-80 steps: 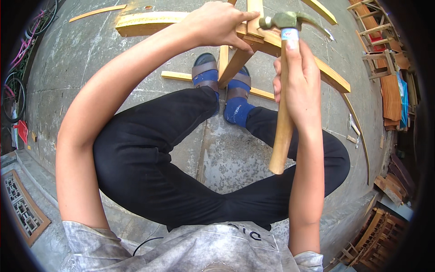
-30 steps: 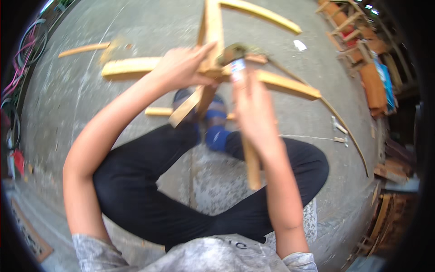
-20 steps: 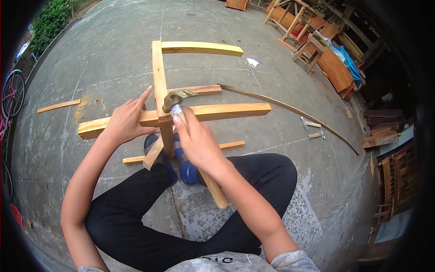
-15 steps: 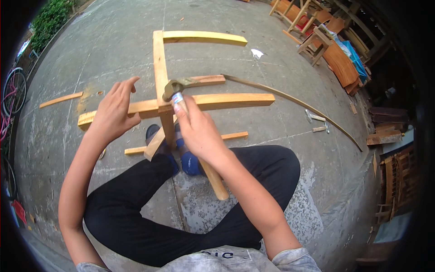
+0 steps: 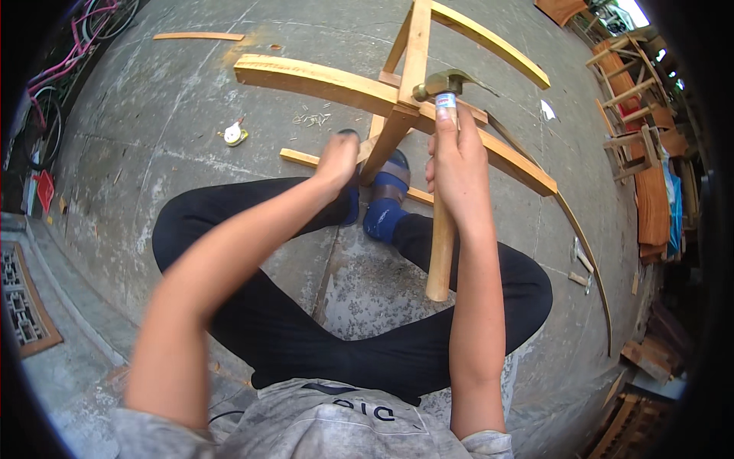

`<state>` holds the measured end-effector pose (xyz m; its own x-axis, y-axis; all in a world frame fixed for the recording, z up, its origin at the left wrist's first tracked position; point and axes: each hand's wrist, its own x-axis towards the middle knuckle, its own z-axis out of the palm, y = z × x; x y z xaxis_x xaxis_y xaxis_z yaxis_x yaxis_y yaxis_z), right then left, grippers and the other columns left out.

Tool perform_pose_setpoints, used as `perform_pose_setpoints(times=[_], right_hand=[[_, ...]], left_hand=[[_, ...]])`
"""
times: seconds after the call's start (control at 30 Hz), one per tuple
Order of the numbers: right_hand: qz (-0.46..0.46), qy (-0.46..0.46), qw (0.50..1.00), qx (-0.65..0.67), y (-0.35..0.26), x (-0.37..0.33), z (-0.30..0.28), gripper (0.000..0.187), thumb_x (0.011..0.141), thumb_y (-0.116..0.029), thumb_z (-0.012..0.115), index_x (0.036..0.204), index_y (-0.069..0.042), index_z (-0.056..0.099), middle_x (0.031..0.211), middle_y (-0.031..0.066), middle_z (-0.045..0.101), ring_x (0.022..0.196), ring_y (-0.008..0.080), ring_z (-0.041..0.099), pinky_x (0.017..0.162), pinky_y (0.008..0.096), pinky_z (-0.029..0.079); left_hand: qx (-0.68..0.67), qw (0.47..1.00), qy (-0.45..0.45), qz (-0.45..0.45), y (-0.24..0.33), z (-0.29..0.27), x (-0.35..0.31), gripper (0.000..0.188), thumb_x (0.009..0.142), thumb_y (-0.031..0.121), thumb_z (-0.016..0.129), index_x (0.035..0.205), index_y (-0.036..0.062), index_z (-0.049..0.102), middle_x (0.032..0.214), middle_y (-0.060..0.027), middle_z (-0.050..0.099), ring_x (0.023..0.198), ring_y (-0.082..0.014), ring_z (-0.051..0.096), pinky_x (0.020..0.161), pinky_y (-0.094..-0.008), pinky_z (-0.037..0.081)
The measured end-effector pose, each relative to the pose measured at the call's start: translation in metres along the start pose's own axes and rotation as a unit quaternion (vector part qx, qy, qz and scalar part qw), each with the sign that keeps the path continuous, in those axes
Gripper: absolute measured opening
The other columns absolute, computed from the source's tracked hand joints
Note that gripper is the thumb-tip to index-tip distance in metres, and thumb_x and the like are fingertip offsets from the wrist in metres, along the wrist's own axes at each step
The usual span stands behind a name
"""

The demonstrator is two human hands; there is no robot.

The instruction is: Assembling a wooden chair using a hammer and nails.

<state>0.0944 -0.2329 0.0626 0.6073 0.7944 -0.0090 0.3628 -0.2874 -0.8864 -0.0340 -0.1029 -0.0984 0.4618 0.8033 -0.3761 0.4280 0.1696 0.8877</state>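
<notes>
My right hand (image 5: 460, 164) grips a claw hammer (image 5: 442, 264) high on its wooden handle, just below the metal head. The head is in front of the wooden frame (image 5: 329, 83), near the joint where its beams meet. Lower down, my left hand (image 5: 339, 159) is closed round the near end of a short wooden rail (image 5: 368, 148) that sticks out from the frame toward me. Its fingers are partly hidden and slightly blurred. The frame's upright post (image 5: 388, 141) comes down between my sandalled feet.
A yellow-and-white tape measure (image 5: 234, 134) and scattered nails (image 5: 312, 119) lie left on the concrete. A thin wooden strip (image 5: 199, 36) lies far left. Right are a long bent strip (image 5: 592, 260), another hammer (image 5: 583, 258) and stacked wooden furniture (image 5: 650, 191). Bicycles stand upper left.
My view has turned, so the frame appears further right and higher. My left hand has gone from open beside the left beam down to the short rail. The hammer remains in my right hand.
</notes>
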Motion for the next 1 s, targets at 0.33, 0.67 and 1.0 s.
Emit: perform_pose_setpoints(times=[0.33,0.67,1.0], right_hand=[[0.027,-0.025,0.999,-0.016,-0.007,-0.001,0.002,0.044,0.112,-0.036,0.043,0.138,-0.001,0.052,0.070,0.0042,0.055,0.052,0.0128,0.060,0.046,0.0313,0.049],[0.012,0.012,0.999,-0.040,-0.001,-0.008,0.011,0.045,0.112,-0.037,0.044,0.140,-0.003,0.052,0.069,0.0022,0.053,0.053,0.0096,0.055,0.048,0.0287,0.046],[0.018,0.014,1.000,-0.016,-0.003,-0.008,0.016,0.044,0.112,-0.036,0.045,0.140,-0.003,0.052,0.069,0.0004,0.051,0.052,0.0076,0.052,0.045,0.0268,0.043]], left_hand=[[-0.395,0.895,0.027,0.204,0.032,0.067,0.052,0.075,0.099,0.061,0.058,0.131,-0.0071,0.061,0.124,-0.0182,0.066,0.115,-0.0243,0.061,0.103,-0.0324,0.044],[-0.354,0.924,-0.058,0.132,0.058,0.038,0.026,0.084,0.097,0.069,0.045,0.122,-0.0085,0.066,0.107,-0.0221,0.073,0.096,-0.0275,0.072,0.088,-0.0351,0.053],[-0.422,0.885,-0.120,0.159,0.044,0.054,0.040,0.083,0.092,0.068,0.041,0.120,-0.0059,0.067,0.093,-0.0203,0.074,0.078,-0.0263,0.075,0.081,-0.0373,0.056]])
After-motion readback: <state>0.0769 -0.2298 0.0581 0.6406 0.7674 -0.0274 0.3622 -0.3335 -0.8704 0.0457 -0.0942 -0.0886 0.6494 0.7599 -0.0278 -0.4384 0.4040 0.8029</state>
